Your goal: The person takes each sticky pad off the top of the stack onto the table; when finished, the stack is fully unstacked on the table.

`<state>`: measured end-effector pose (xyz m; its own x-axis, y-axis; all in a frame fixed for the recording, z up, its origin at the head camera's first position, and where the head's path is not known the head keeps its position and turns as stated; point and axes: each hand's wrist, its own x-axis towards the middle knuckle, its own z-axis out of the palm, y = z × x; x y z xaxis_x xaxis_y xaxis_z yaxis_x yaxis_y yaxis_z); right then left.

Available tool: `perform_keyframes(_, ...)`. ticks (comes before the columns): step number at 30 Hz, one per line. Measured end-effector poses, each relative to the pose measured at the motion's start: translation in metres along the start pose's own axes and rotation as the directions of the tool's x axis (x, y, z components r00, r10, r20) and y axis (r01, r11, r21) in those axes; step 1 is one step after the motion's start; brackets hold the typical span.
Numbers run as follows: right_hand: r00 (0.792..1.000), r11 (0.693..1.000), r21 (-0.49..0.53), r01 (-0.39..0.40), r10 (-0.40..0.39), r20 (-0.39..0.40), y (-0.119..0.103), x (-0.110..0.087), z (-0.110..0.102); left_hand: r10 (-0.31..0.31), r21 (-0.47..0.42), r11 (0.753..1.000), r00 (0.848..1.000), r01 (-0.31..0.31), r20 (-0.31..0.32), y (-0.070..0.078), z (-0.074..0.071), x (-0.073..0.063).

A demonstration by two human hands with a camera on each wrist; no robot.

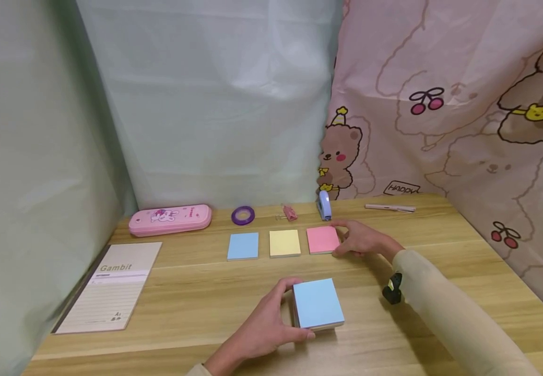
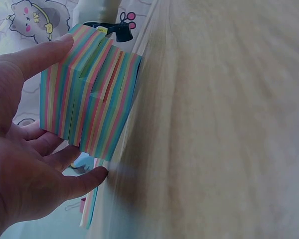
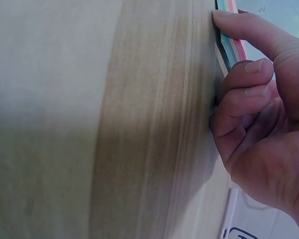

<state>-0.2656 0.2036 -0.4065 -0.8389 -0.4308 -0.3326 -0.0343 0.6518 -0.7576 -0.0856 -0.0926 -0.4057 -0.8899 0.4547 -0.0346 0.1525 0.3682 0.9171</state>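
My left hand (image 1: 271, 321) grips a thick block of sticky notes (image 1: 318, 303), thumb on the near side and fingers on the far side. The block has a blue top sheet; striped, uneven layers (image 2: 89, 94) show along its sides in the left wrist view. Farther off, my right hand (image 1: 363, 238) holds a thin pink sticky-note pad (image 1: 322, 240) by its right end, between thumb and forefinger. The other fingers of that hand (image 3: 269, 109) curl inward. Beside the pink pad lie a yellow pad (image 1: 284, 243) and a blue pad (image 1: 243, 246), in a row.
Along the back stand a pink pencil case (image 1: 170, 219), purple tape roll (image 1: 243, 215), pink clip (image 1: 290, 212), lilac stapler (image 1: 324, 206) and pen (image 1: 390, 208). A notebook (image 1: 111, 287) lies at left. Cloth curtains (image 1: 220, 104) border the wooden table (image 1: 182, 308).
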Motion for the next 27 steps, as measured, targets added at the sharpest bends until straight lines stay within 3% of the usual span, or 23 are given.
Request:
perform_keyframes(20, 1.0, 1.0, 0.015, -0.021, 0.021, 0.006, 0.0032, 0.0001, 0.0034, -0.006, 0.003, 1.0, 1.0, 0.006, 0.005, -0.002, 0.003, -0.0013)
perform_keyframes(27, 1.0, 1.0, 0.0, 0.0, 0.0, 0.018, -0.0053, -0.005, -0.001, 0.011, 0.024, 1.0, 1.0, -0.011, -0.003, -0.0018, 0.0008, 0.0002)
